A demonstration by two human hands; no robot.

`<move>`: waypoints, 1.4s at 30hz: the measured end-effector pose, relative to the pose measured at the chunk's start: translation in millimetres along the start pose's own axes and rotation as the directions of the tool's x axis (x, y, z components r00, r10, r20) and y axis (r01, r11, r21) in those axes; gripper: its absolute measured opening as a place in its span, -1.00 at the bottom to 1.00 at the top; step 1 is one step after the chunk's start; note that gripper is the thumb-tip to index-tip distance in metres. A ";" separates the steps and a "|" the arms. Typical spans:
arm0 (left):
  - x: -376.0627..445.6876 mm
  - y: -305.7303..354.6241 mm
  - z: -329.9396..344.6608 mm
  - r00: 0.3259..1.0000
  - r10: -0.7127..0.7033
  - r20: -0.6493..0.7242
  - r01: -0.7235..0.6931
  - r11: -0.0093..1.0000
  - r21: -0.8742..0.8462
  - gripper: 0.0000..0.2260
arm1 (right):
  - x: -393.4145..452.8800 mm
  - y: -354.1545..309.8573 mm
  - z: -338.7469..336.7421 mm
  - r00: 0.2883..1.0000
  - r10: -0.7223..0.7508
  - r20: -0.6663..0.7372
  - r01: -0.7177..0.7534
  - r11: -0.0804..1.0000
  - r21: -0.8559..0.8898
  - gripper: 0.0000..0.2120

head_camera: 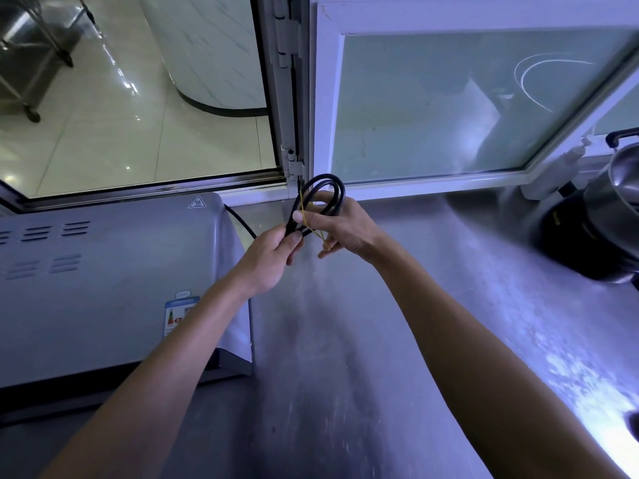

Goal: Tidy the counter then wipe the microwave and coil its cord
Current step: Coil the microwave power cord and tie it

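The grey microwave (103,288) stands on the steel counter (380,340) at the left, seen from above. Its black cord (323,186) is folded into a looped bundle held above the counter near the window sill. My left hand (273,261) grips the lower part of the bundle. My right hand (340,226) holds the loops from the right and pinches a thin yellow rubber band (311,224) stretched across the cord. A length of cord (242,221) runs from the bundle back behind the microwave.
A black cooker base with a steel pot (608,216) sits at the far right by a white wall socket (553,174). Behind the counter are a frosted window (466,98) and an open pane showing a tiled floor (121,126).
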State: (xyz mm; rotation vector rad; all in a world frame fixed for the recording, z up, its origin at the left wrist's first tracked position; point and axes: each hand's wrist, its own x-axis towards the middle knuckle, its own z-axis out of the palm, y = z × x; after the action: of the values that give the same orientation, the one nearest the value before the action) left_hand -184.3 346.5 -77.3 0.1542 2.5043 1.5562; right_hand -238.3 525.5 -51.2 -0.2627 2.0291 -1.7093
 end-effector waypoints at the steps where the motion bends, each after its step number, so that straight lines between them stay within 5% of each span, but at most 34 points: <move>1: -0.2 -0.1 -0.2 1.000 -0.004 -0.002 0.004 1.000 0.005 -0.75 | 0.5 -0.8 -0.9 1.000 0.003 0.011 -0.003 1.000 -0.025 -0.60; 11: 0.7 5.5 -2.2 0.999 0.044 -0.011 -0.044 0.999 -0.014 -0.74 | -6.1 3.3 -7.3 0.996 0.050 0.069 -0.037 0.983 -0.178 -0.51; 16: 3.4 -2.9 -1.5 0.999 0.001 -0.039 -0.001 1.000 -0.011 -0.73 | -11.3 6.3 -12.6 0.992 0.037 0.121 -0.004 0.965 -0.263 -0.71; 27: 6.8 -17.3 -0.7 0.999 -0.004 -0.048 0.001 0.998 -0.061 -0.75 | -22.3 35.4 -10.8 0.991 0.116 0.072 -0.079 0.914 -0.399 -0.53; 40: 10.7 -17.0 -1.4 0.990 -0.112 -0.086 0.088 0.964 -0.252 -0.76 | -51.5 22.4 -4.3 0.991 0.012 0.132 0.002 0.995 -0.100 -0.74; 42: 10.0 -15.8 -1.3 0.990 -0.107 -0.089 0.081 0.963 -0.258 -0.76 | -56.7 27.0 -3.5 0.989 -0.062 0.134 0.063 0.998 -0.003 -0.60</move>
State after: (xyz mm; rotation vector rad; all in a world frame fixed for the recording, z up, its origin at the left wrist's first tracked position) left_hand -194.2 340.2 -91.9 -0.0828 2.3178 1.8682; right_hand -186.4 558.7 -63.8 -0.4365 1.9483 -1.6748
